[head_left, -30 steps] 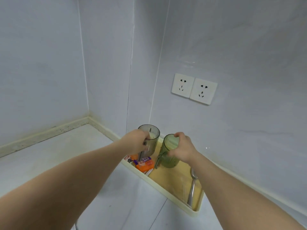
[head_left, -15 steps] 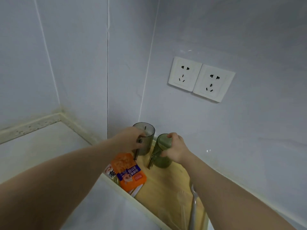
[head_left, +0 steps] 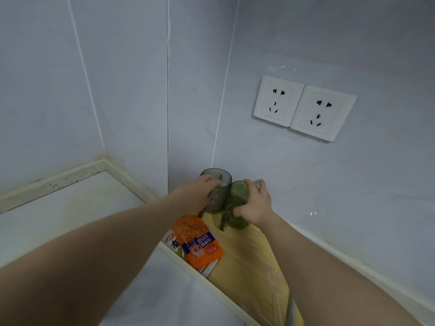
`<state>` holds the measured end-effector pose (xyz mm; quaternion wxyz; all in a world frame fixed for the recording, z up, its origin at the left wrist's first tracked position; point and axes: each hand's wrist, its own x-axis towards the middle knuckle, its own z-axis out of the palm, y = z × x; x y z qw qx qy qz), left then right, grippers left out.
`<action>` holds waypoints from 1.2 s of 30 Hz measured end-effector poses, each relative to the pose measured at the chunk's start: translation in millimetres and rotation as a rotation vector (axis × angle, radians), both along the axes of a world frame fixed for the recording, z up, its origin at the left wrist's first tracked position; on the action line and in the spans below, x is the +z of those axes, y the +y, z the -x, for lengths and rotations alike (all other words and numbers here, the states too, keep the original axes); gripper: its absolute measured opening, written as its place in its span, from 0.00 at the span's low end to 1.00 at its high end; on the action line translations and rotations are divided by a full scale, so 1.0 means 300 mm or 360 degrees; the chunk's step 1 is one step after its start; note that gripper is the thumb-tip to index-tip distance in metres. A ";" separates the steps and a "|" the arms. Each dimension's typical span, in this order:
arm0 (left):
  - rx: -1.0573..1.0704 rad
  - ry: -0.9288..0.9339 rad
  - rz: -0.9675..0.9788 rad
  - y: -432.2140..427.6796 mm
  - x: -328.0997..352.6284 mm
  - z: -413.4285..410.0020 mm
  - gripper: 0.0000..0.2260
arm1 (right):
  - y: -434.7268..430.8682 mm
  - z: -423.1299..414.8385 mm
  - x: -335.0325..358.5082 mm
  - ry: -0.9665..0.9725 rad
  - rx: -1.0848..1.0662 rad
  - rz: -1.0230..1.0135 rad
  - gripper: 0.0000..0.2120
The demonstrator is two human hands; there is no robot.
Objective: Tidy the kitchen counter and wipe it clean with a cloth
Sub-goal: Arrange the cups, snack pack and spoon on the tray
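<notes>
The left hand curls round the near side of the grey cup, fingers over its rim, and the right hand is clamped on the green cup, thumb on the near wall and fingers hooked over the far edge. Both cups stand upright just below the middle of the frame, touching or almost touching each other, at the far end of the tray and close against the wall. They look like tinted see-through plastic with thin straight walls, so I judge them light, stiff and unlikely to break, though smooth enough to slip through a loose or damp grip. A wrap round the body, as here, seems the safest hold. Each also has a slim handle running down its lower-left side, which would do for a one-finger lift. Whether either holds anything I cannot tell, but both appear empty. The grey cup is smoky and ribbed near the top, the green one a duller olive and slightly lower in the frame. Lower down, an orange packet with a blue band leans over the tray's cream rim, and the tray's floor is pale wood colour. The tray sits on the pale counter, which runs to the lower left. Two white sockets are set in the wall at upper right.
</notes>
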<state>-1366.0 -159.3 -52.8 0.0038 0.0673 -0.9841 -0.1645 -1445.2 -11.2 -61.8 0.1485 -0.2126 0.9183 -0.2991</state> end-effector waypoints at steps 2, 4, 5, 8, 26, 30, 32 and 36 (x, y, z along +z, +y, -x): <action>0.0041 0.0046 -0.0017 0.012 0.023 -0.033 0.23 | 0.015 -0.043 0.019 0.0090 -0.0064 0.0038 0.40; 0.0130 0.0080 -0.0032 0.022 0.059 -0.081 0.20 | 0.033 -0.097 0.036 0.0187 -0.0133 0.0136 0.36; 0.0177 0.0079 -0.0044 0.028 0.078 -0.113 0.19 | 0.041 -0.129 0.042 0.0218 -0.0149 0.0168 0.34; 0.0284 0.0054 -0.0018 0.045 0.126 -0.213 0.18 | 0.051 -0.224 0.058 0.0253 -0.0138 0.0220 0.29; 0.0818 -0.0106 0.0142 0.022 -0.008 -0.781 0.19 | 0.008 -0.692 -0.012 -0.0234 0.0236 0.0120 0.17; 0.0935 -0.0256 0.0061 0.018 -0.044 -0.794 0.29 | 0.002 -0.698 -0.039 -0.0222 0.0271 0.0126 0.16; 0.1003 -0.0325 -0.0020 0.008 -0.060 -0.786 0.35 | 0.000 -0.695 -0.050 -0.0215 0.0254 0.0164 0.16; 0.1088 -0.0261 -0.0190 -0.005 -0.074 -0.771 0.40 | -0.006 -0.679 -0.071 -0.0269 0.0214 0.0228 0.16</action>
